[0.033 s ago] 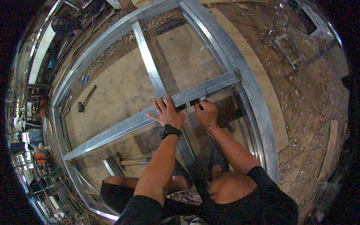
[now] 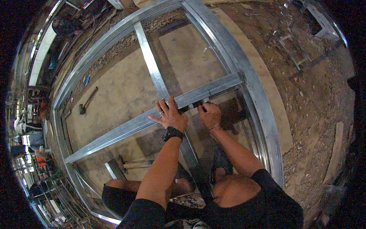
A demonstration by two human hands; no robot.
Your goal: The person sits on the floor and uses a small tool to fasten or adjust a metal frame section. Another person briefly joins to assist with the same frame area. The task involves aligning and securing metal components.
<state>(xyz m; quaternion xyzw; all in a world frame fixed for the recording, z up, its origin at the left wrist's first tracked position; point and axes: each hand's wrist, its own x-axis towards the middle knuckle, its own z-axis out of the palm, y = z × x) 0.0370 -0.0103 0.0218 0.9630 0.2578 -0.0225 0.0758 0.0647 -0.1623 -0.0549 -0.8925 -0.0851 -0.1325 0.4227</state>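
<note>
My left hand (image 2: 170, 113) lies with fingers spread on a grey metal crossbar (image 2: 121, 133), close to where an upright metal bar (image 2: 151, 66) meets it. A ring is on one finger and a black watch (image 2: 172, 133) is on that wrist. To its right, my right hand (image 2: 210, 115) is closed just below the same crossbar. What its fingers grip is small, partly hidden and too dark to name. Another metal bar (image 2: 189, 149) runs from the joint down between my legs. All these bars belong to a large metal frame (image 2: 244, 57).
A hammer (image 2: 88, 101) lies on the tan board (image 2: 114, 82) inside the frame, with a small blue object (image 2: 87, 81) beyond it. A second long-handled tool (image 2: 133, 165) rests near my left knee. Stony ground (image 2: 312, 110) and a wooden strip (image 2: 337, 147) are at right.
</note>
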